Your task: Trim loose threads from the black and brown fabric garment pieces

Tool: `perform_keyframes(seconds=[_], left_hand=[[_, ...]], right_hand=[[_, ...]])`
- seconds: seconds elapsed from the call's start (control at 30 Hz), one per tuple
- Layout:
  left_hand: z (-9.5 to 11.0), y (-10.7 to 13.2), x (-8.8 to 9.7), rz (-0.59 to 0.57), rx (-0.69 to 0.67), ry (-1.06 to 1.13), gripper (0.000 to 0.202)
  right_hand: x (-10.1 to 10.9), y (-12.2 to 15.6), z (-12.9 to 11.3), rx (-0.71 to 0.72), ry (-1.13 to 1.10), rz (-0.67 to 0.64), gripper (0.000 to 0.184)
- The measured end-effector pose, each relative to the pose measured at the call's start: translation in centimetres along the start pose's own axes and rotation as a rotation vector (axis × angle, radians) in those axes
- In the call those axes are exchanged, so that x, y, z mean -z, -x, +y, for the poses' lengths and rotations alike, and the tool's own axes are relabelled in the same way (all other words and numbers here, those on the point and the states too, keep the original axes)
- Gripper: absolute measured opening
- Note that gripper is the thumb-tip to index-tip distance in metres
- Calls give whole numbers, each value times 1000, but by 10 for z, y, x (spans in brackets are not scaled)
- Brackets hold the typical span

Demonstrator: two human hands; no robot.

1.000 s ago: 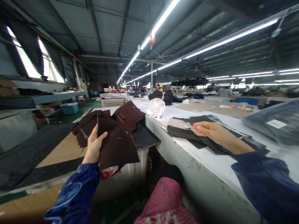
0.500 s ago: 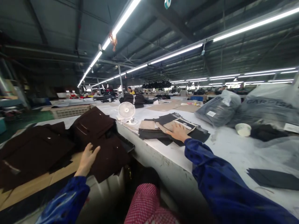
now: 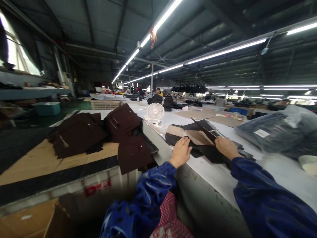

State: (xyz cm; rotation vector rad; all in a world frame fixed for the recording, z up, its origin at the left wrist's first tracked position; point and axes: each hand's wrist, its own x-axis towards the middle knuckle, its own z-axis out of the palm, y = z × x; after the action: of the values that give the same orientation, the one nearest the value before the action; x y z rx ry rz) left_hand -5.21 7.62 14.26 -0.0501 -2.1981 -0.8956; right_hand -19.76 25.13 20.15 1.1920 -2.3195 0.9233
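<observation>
A stack of black and tan cut fabric pieces (image 3: 182, 130) lies on the long white table (image 3: 223, 178). My left hand (image 3: 180, 152) rests on the stack's near left edge, fingers laid over the black cloth. At the stack's right side, my right hand (image 3: 225, 147) grips a tan-backed piece (image 3: 199, 136) whose dark flap is lifted off the pile. Both sleeves are blue. To the left, dark brown fabric pieces (image 3: 123, 124) lie heaped on a cardboard-covered bench (image 3: 74, 162), away from both hands.
A small white fan (image 3: 155, 114) stands behind the stack. Grey plastic-wrapped bundles (image 3: 269, 132) and a white bowl (image 3: 308, 164) lie at the right. A basket (image 3: 105, 104) and a teal bin (image 3: 47, 108) sit far left. People work at distant tables.
My left hand let go of the brown fabric and came across to the black stack. My right hand stayed on the stack and has raised one piece. The view swung back leftward.
</observation>
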Motion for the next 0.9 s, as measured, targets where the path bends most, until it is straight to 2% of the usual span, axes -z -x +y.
perform_keyframes(seconds=[0.1,0.2,0.27,0.33,0.43,0.53,0.6,0.7,0.77,0.8,0.83,0.9], left_hand=[[13,-31,-32,-85,-43,-17,45],[10,-55,-63,-203,-21,-21,39],[1,-63,-79,-285,43,-30,35],[-9,-63,-89,-329,94,-29,32],[-19,-58,-95,-331,126,20,32],[-18,-57,-93,-296,144,128,30],[-13,-60,-89,-250,153,223,29],[-2,-62,-77,-142,166,380,32],[6,-57,-63,-86,197,482,36],[10,-52,-55,-81,214,523,40],[13,-44,-46,-101,243,590,46],[18,-21,-26,-201,318,766,60]], right_hand=[[22,-5,5,-205,287,-2,32],[48,-16,18,-329,431,15,33],[76,-23,28,-408,494,88,34],[116,-24,37,-468,544,199,39],[189,-16,38,-510,590,368,49],[249,-4,21,-444,572,524,43],[270,6,1,-372,556,572,34],[272,31,-35,-278,555,557,29],[261,57,-61,-197,505,418,29],[254,71,-72,-163,467,280,31],[248,86,-83,-132,408,68,33],[234,113,-100,-98,280,-454,36]])
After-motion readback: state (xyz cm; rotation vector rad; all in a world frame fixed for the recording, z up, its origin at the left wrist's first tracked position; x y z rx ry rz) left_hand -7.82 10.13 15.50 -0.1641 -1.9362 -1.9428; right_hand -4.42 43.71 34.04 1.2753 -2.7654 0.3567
